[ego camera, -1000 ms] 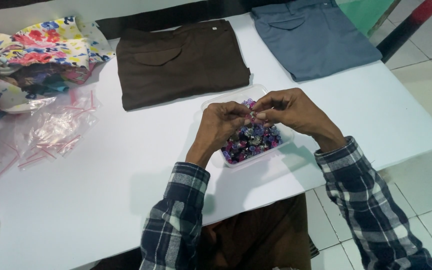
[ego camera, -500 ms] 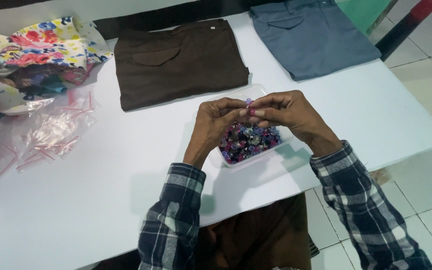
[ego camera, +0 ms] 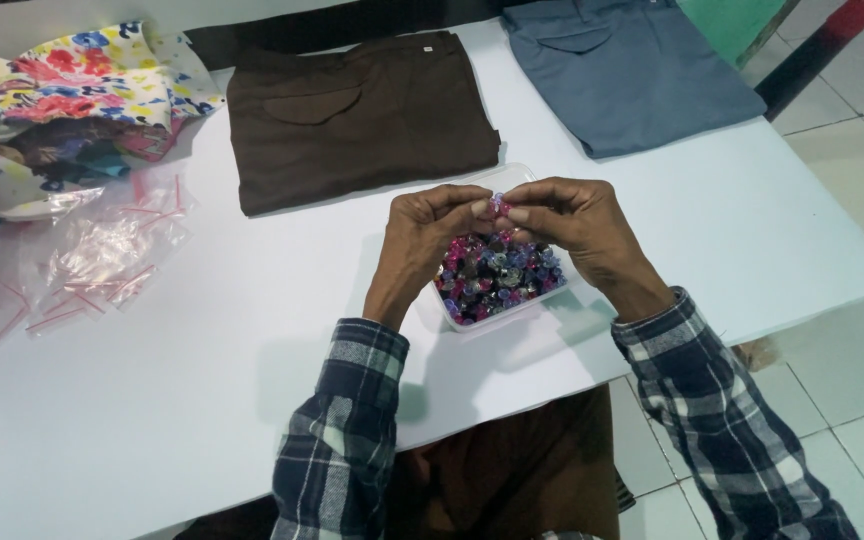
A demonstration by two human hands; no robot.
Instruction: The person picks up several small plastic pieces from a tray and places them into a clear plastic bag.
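A: Where were the hands?
B: Both raised just above the far rim of the clear tub (ego camera: 457, 318). Left hand (ego camera: 422, 240) and right hand (ego camera: 577, 225) met fingertip to fingertip over it.

A: Holding what?
B: One small purple bead (ego camera: 497, 204), pinched between the two hands. Left fingers (ego camera: 472, 207) and right fingers (ego camera: 520, 213) were both closed on it, one from each side. Too small to tell any long axis.

A: Which hand was nearer?
B: Neither, the bead sat right in the middle, touching both.

A: And the tub?
B: On the white table (ego camera: 202, 380), full of beads (ego camera: 497, 275), pink, purple, dark. Directly under the hands.

A: Other stuff?
B: Beyond the tub, brown folded trousers (ego camera: 357, 115). Beyond and right of the tub, grey-blue folded trousers (ego camera: 627, 70). Well left of the tub, small clear bags (ego camera: 102, 255) with red strips, floral cloth (ego camera: 62, 100) past those.
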